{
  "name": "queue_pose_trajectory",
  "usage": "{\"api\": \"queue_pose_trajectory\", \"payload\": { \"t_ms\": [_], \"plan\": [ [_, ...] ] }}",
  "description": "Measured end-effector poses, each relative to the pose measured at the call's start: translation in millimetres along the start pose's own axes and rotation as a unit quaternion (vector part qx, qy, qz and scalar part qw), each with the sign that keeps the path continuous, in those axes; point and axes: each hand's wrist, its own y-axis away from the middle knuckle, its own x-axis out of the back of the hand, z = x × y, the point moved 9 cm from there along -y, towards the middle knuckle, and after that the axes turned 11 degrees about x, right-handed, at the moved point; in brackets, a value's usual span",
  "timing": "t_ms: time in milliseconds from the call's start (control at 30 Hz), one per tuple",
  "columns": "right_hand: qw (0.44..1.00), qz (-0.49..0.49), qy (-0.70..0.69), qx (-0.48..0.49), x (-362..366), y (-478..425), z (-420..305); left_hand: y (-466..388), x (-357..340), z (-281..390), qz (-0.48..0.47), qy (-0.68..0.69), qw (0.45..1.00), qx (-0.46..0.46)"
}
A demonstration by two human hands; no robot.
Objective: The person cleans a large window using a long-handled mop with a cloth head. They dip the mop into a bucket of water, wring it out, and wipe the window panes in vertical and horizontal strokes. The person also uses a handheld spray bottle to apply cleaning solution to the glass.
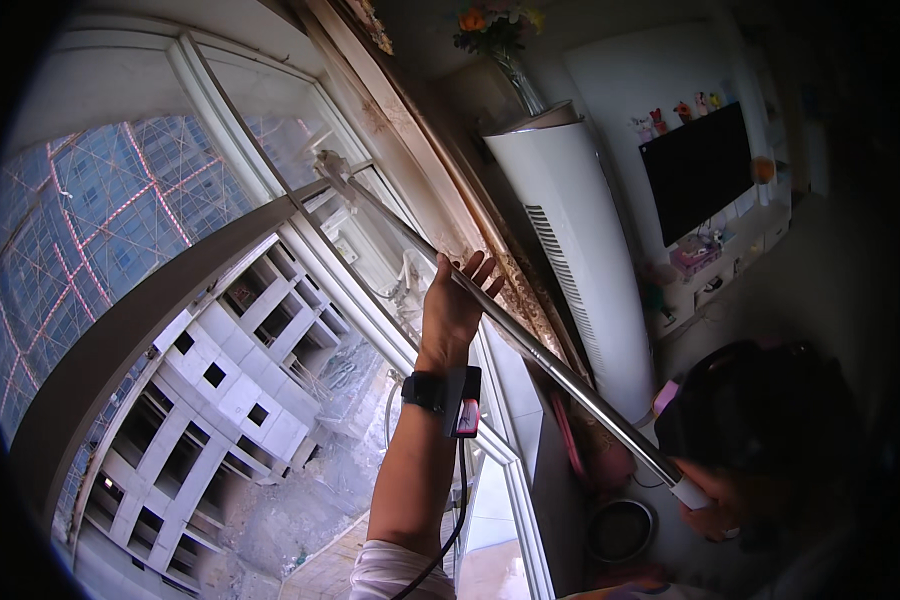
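Note:
A long metal pole (547, 360) slants across the view from the upper window to the lower right. My left hand (454, 311) is raised at its middle, palm up, with the pole lying between the thumb and the spread fingers; they are not closed round it. Down at the pole's white end piece (688, 493), my right hand (712, 502) grips it, partly lost in shadow. At the far end, a pale head (332, 163) is near the window frame (229, 120); whether it touches the glass cannot be told.
A patterned curtain (465, 217) hangs beside the pole, close to a tall white floor-standing air conditioner (585, 255) topped by a flower vase (521, 82). A dark rail (150, 300) crosses the window. A round basin (621, 531) sits on the floor. A television (696, 172) is farther back.

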Motion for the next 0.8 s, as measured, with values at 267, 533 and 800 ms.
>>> {"api": "queue_pose_trajectory", "payload": {
  "t_ms": [267, 533, 800],
  "plan": [
    [0.988, 0.035, 0.148, 0.025, 16.6, 30.7, 26.1, -8.7, 24.0, -9.0, -0.031, 0.039, 0.999, -0.021],
    [0.942, 0.130, 0.308, -0.015, 33.9, 66.5, 36.3, 38.9, 10.1, -52.1, 0.002, 0.025, 0.999, -0.029],
    [0.653, -0.001, 0.726, 0.214, 24.5, 127.0, 173.6, 86.6, -4.4, -100.1, 0.012, -0.012, 1.000, -0.023]
  ]
}}
